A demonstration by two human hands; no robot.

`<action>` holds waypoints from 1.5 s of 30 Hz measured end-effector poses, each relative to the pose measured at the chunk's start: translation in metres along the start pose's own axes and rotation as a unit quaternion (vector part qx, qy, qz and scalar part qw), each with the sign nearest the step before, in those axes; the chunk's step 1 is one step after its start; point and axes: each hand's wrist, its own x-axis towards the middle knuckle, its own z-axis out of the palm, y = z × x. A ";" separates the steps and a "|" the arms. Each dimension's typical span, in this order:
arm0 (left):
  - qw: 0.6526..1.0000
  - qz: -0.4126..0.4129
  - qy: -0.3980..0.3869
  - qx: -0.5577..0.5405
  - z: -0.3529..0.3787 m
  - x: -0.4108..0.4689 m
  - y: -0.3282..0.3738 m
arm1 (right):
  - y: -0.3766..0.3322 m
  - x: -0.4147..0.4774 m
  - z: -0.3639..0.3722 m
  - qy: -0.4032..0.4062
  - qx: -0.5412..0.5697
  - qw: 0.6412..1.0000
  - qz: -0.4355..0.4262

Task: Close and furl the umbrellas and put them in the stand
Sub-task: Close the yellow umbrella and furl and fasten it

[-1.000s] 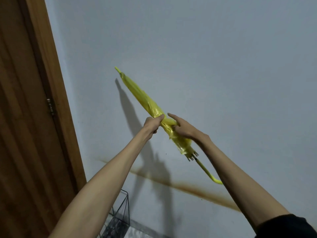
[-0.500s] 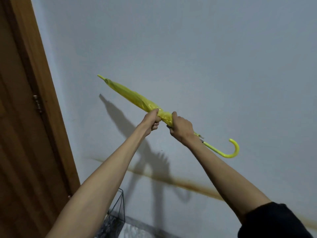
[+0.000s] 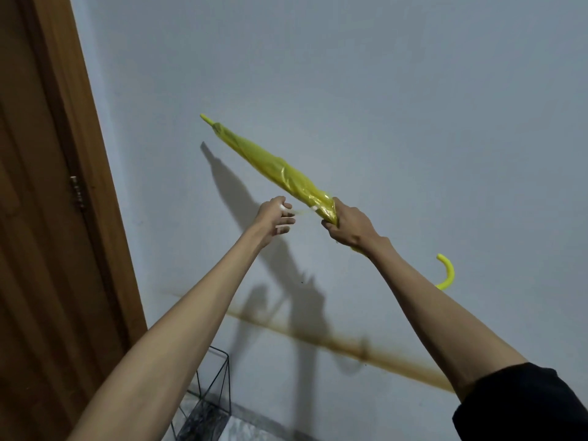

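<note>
Right hand [image 3: 348, 226] grips yellow umbrella [image 3: 270, 168] — left hand [image 3: 273, 218] pinches strap [image 3: 301, 212]

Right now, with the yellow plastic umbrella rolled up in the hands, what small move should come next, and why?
Probably wind the thin yellow strap round the furled yellow plastic umbrella and fasten it. The left hand pinches the strap's end, drawn out sideways, while the right hand grips the umbrella's lower end; nothing else visibly holds the folds.
</note>
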 end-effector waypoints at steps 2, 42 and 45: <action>0.998 -0.024 -0.057 -0.004 0.007 -0.006 0.005 | -0.001 -0.002 0.001 0.006 -0.032 0.999 -0.008; 0.983 -0.099 -0.043 -0.147 0.062 -0.048 -0.010 | -0.015 -0.044 -0.005 -0.064 0.043 0.997 -0.018; 0.984 -0.115 -0.037 -0.134 0.060 -0.050 -0.005 | -0.019 -0.045 -0.001 -0.049 0.003 0.996 -0.068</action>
